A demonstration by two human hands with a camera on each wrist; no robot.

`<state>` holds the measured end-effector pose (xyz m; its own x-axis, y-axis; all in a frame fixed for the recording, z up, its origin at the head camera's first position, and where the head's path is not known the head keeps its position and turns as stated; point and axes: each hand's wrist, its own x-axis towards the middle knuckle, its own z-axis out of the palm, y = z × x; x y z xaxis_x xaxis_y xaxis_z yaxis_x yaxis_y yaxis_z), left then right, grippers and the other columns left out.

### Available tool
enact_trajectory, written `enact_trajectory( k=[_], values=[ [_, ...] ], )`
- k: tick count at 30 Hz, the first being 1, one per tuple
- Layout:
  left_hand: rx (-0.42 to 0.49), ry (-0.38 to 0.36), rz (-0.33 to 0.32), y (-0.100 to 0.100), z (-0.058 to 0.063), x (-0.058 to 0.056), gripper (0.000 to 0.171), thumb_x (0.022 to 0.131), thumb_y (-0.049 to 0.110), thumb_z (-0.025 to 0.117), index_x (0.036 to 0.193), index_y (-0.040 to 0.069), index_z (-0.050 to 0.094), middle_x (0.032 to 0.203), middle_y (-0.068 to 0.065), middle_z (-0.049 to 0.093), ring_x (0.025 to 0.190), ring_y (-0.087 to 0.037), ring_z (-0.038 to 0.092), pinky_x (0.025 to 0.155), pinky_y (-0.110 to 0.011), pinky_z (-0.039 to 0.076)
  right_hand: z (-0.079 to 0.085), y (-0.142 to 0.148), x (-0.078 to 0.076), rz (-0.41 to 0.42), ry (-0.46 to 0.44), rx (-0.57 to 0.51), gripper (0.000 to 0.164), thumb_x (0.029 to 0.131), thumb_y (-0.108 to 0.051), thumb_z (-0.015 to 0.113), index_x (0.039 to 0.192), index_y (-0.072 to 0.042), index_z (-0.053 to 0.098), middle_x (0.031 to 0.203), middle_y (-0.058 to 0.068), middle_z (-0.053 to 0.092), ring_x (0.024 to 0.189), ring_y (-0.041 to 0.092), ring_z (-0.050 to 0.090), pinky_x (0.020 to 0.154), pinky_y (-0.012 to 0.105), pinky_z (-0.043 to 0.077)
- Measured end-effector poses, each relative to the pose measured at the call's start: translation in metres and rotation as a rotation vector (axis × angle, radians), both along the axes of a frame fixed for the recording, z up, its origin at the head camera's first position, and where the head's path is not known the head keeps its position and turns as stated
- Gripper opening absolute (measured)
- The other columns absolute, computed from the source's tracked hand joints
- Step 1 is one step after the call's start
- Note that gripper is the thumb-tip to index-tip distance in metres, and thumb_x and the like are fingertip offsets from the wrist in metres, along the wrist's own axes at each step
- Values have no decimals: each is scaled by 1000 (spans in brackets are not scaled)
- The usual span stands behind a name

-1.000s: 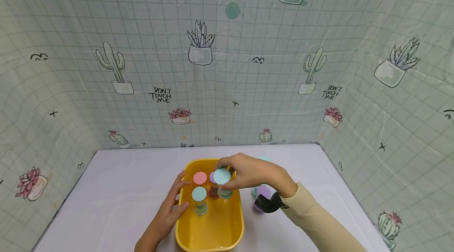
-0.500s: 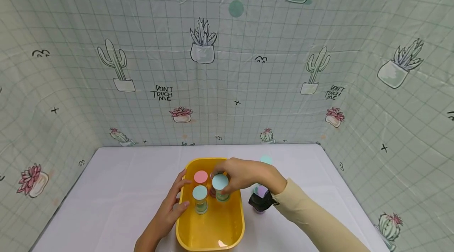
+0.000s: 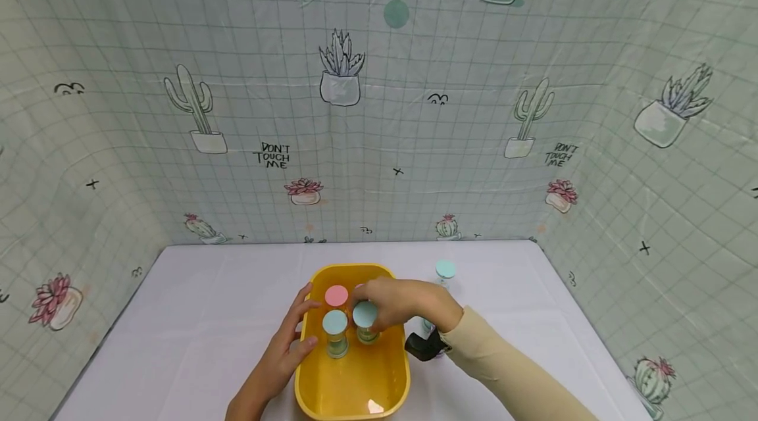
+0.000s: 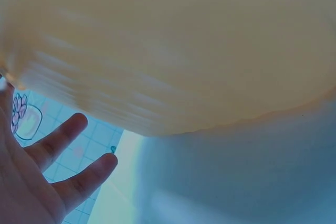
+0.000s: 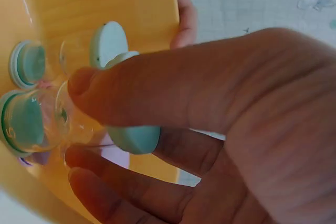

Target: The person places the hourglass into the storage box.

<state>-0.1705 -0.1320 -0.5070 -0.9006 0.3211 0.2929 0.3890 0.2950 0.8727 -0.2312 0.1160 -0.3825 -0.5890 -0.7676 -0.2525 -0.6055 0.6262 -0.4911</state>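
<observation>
My right hand [image 3: 387, 302] grips a sand timer [image 3: 365, 314] with pale-green caps, inside the yellow bin [image 3: 352, 401]. In the right wrist view my thumb crosses its clear body and the fingers lie on the far side. To its left stands a second green-capped sand timer [image 3: 335, 323]. Behind that is a pink-capped sand timer [image 3: 336, 296]; another timer's cap is mostly hidden behind my right hand. My left hand [image 3: 278, 352] rests at the bin's left rim, index and thumb tips over it. Two straight, spread fingers [image 4: 86, 182] show beside the bin wall in the left wrist view.
A mint-capped sand timer [image 3: 445, 270] stands on the white table [image 3: 225, 302], right of the bin. More timers there are mostly hidden by my right wrist and the black wrist strap [image 3: 423, 346]. A patterned cloth [image 3: 391, 118] encloses the back and sides.
My right hand has moved the green-capped sand timer slightly toward me and left, next to the other green-capped one. The mint-capped timer on the table has come into fuller view. My left hand has stayed put.
</observation>
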Motion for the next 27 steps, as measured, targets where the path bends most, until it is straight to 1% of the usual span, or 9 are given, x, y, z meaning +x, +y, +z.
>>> enact_trajectory(
  k=[4,9,12,16,22,27],
  values=[
    [3,16,-3,0,0,0,44,103,12,52,145,19,45,172,-14,18,144,-57,33,89,-55,47,-4,-3,3,-11,24,31,31,83,-2,82,109,-15,71,106,-7,68,96,8,60,94,24,51],
    [10,2,-11,4,0,-1,44,103,13,52,145,19,45,172,-14,17,144,-57,33,89,-54,46,-10,-7,8,-14,44,89,28,84,-4,83,105,-16,72,102,-8,67,94,7,58,93,23,51],
    [11,-7,-10,5,0,-1,44,103,14,52,146,19,45,172,-13,17,145,-57,33,90,-53,46,-12,-8,9,-26,44,132,29,83,-4,85,105,-17,71,102,-8,68,94,6,58,94,23,51],
    [12,-18,6,5,2,-1,43,102,15,52,145,20,46,172,-13,18,145,-56,33,90,-54,47,-13,-10,8,-44,34,172,31,82,-5,86,105,-18,70,104,-8,68,94,5,58,94,23,52],
    [3,-11,15,3,3,1,43,102,15,52,144,18,46,172,-13,19,145,-57,33,91,-59,46,-13,-16,4,-22,54,210,32,80,-3,87,104,-19,72,103,-10,67,94,4,57,91,20,51],
    [2,-5,13,2,3,2,43,102,13,52,145,16,46,172,-14,18,145,-57,33,90,-58,47,-13,-20,1,-33,61,228,35,79,-2,88,107,-19,75,105,-10,66,96,4,56,90,20,51]
  ],
)
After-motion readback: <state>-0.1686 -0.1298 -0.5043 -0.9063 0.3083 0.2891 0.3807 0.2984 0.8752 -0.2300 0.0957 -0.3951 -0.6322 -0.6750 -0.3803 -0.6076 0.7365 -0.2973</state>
